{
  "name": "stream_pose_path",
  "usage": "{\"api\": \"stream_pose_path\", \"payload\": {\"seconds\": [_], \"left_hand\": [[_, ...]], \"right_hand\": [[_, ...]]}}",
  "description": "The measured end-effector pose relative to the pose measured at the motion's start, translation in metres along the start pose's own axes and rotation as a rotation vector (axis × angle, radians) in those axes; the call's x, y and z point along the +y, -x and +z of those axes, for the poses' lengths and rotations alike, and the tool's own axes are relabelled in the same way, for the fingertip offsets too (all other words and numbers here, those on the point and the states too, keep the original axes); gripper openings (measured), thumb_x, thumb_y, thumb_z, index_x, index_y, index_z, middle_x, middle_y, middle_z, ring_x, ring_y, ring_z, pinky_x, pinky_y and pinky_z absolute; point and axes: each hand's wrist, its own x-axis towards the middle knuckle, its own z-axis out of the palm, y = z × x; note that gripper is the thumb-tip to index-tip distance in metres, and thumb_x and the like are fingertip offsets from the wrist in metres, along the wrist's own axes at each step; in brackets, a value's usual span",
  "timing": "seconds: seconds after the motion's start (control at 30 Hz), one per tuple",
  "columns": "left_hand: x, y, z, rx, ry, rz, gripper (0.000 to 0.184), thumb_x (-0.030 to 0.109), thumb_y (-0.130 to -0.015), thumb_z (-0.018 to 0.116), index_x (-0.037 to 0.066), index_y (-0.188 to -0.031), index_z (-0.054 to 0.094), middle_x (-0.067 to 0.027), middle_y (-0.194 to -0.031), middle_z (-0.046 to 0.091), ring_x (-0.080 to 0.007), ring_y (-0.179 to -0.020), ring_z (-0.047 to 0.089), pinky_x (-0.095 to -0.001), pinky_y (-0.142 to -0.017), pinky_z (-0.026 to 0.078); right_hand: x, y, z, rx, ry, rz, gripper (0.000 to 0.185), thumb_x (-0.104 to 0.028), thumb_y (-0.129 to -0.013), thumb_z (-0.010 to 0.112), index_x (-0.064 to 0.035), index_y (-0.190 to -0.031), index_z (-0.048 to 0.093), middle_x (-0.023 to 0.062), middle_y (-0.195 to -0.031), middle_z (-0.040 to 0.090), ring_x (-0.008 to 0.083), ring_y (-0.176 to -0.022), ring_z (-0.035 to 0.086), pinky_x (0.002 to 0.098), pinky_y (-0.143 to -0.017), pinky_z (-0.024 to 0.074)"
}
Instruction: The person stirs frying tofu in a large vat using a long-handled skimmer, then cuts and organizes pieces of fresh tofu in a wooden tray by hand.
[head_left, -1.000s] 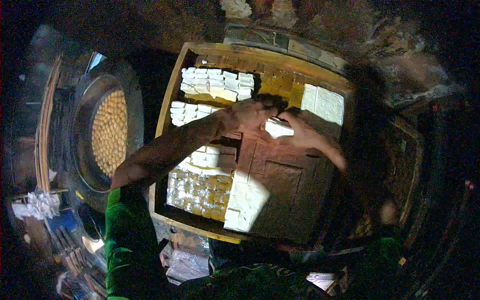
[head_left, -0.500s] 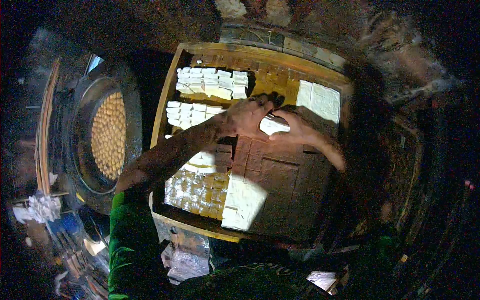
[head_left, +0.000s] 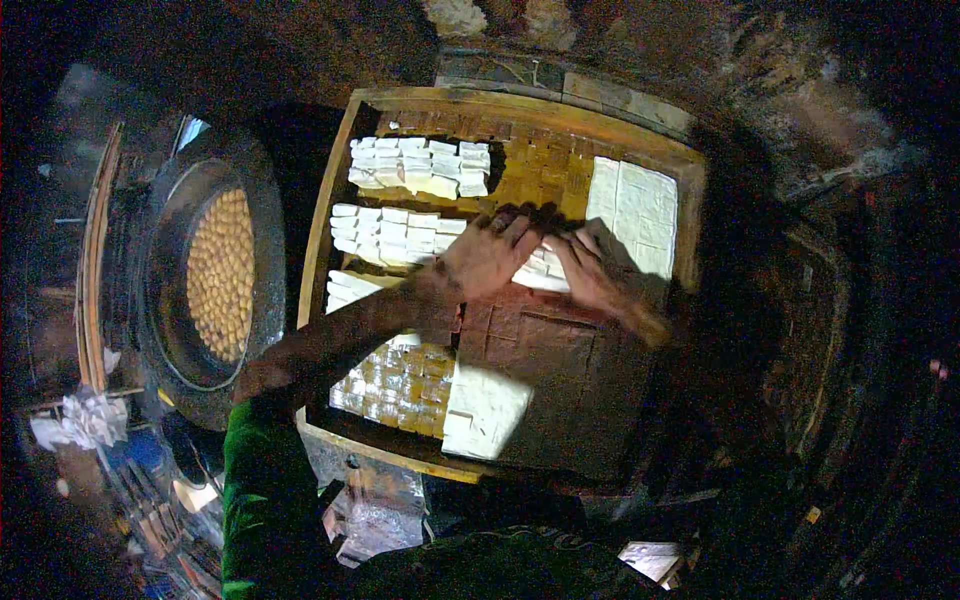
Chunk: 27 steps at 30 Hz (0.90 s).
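White blocks (head_left: 541,272) lie between my two hands, over a wooden tray (head_left: 520,107) with a woven base. My left hand (head_left: 489,255) is at their left side with bent fingers, and my right hand (head_left: 590,268) presses at their right side. Both hands are closed round these blocks. Rows of cut white blocks (head_left: 418,168) fill the tray's upper left, with another row (head_left: 395,233) just below, partly beside my left hand. A white slab (head_left: 633,205) lies at the upper right, and a larger slab (head_left: 487,408), mostly in shadow, covers the lower middle.
A large dark pan (head_left: 165,260) holding several round yellowish pieces (head_left: 221,275) stands left of the tray. Crumpled pale material (head_left: 85,418) lies at the lower left, near long thin sticks (head_left: 100,250). A rough wall rises beyond the tray.
My hands have spread slightly apart and lowered around the white blocks, showing a wider group between them. More of the second row and the upper right slab shows. The view has shifted slightly.
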Motion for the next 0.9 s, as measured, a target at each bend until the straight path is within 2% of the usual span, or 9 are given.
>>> {"api": "stream_pose_path", "payload": {"seconds": [0.17, 0.27, 0.37, 0.47, 0.53, 0.57, 0.63, 0.73, 0.9], "left_hand": [[0.012, 0.012, -0.013, -0.07, -0.033, 0.01, 0.055, 0.021, -0.082, 0.054, 0.004, -0.134, 0.047, -0.0163, -0.121, 0.051, -0.0358, -0.105, 0.052, -0.0485, -0.086, 0.045], [0.007, 0.012, -0.011, -0.029, -0.009, 0.015, 0.058, 0.027, -0.083, 0.056, 0.004, -0.135, 0.047, -0.0163, -0.125, 0.051, -0.0359, -0.112, 0.051, -0.0498, -0.089, 0.045], [-0.002, 0.004, -0.015, 0.086, 0.082, 0.09, 0.062, 0.04, -0.086, 0.058, 0.004, -0.136, 0.046, -0.0192, -0.125, 0.054, -0.0365, -0.113, 0.054, -0.0488, -0.087, 0.047], [-0.007, -0.004, -0.012, -0.111, 0.228, 0.015, 0.071, 0.055, -0.087, 0.056, 0.003, -0.134, 0.046, -0.0228, -0.122, 0.057, -0.0373, -0.112, 0.057, -0.0468, -0.078, 0.052], [-0.01, -0.005, -0.003, 0.102, 0.171, 0.068, 0.069, 0.063, -0.087, 0.05, 0.004, -0.124, 0.054, -0.0166, -0.103, 0.064, -0.0341, -0.081, 0.067, -0.0428, -0.056, 0.054], [-0.007, -0.004, -0.005, 0.102, 0.173, 0.068, 0.069, 0.063, -0.087, 0.05, 0.004, -0.124, 0.054, -0.0166, -0.103, 0.064, -0.0341, -0.081, 0.067, -0.0428, -0.056, 0.054], [-0.001, -0.004, -0.015, 0.049, 0.16, -0.038, 0.066, 0.059, -0.087, 0.054, 0.006, -0.125, 0.051, -0.0231, -0.095, 0.066, -0.0382, -0.074, 0.066, -0.0478, -0.057, 0.052], [-0.002, -0.004, -0.006, 0.136, 0.161, -0.045, 0.064, 0.059, -0.086, 0.055, 0.007, -0.124, 0.052, -0.0203, -0.082, 0.066, -0.0383, -0.062, 0.065, -0.0485, -0.054, 0.05], [0.004, -0.002, -0.018, -0.017, 0.207, -0.164, 0.059, 0.056, -0.087, 0.055, 0.009, -0.122, 0.052, -0.0194, -0.081, 0.067, -0.0397, -0.065, 0.065, -0.0519, -0.059, 0.049]], "right_hand": [[-0.005, 0.011, 0.009, 0.103, 0.142, -0.034, 0.036, -0.015, -0.083, 0.054, -0.0015, -0.116, 0.061, 0.0108, -0.099, 0.063, 0.0278, -0.088, 0.055, 0.0409, -0.075, 0.0478], [0.006, 0.015, 0.029, 0.182, 0.149, -0.044, 0.036, -0.016, -0.083, 0.053, -0.0023, -0.115, 0.061, 0.0109, -0.105, 0.062, 0.0279, -0.092, 0.055, 0.0414, -0.077, 0.0488], [0.007, 0.014, 0.028, -0.069, 0.017, 0.065, 0.039, -0.022, -0.081, 0.056, -0.0026, -0.116, 0.06, 0.0108, -0.107, 0.06, 0.0298, -0.095, 0.054, 0.0417, -0.08, 0.0494], [0.006, 0.012, 0.046, -0.001, -0.165, 0.141, 0.047, -0.031, -0.079, 0.059, -0.0043, -0.118, 0.058, 0.0109, -0.106, 0.059, 0.032, -0.094, 0.053, 0.044, -0.085, 0.0479], [-0.002, 0.007, 0.038, 0.012, -0.222, 0.228, 0.053, -0.039, -0.078, 0.061, -0.0057, -0.12, 0.056, 0.012, -0.109, 0.058, 0.0348, -0.103, 0.052, 0.0489, -0.091, 0.0446], [-0.005, 0.003, 0.032, 0.017, -0.241, 0.258, 0.055, -0.041, -0.078, 0.061, -0.0062, -0.121, 0.056, 0.0124, -0.11, 0.058, 0.0357, -0.106, 0.052, 0.0506, -0.093, 0.0435], [-0.01, -0.006, 0.019, -0.352, -0.04, 0.367, 0.085, -0.064, -0.067, 0.07, -0.0041, -0.125, 0.053, 0.0194, -0.128, 0.052, 0.0384, -0.128, 0.041, 0.0537, -0.105, 0.032], [-0.027, -0.001, 0.052, -0.162, 0.12, 0.395, 0.071, -0.065, -0.078, 0.057, -0.0105, -0.124, 0.058, 0.0151, -0.135, 0.051, 0.0415, -0.134, 0.033, 0.0693, -0.104, 0.0216], [-0.043, -0.006, 0.056, -0.201, -0.069, 0.502, 0.084, -0.076, -0.07, 0.056, -0.014, -0.127, 0.058, 0.0159, -0.141, 0.048, 0.0408, -0.136, 0.032, 0.0715, -0.106, 0.0151]]}}
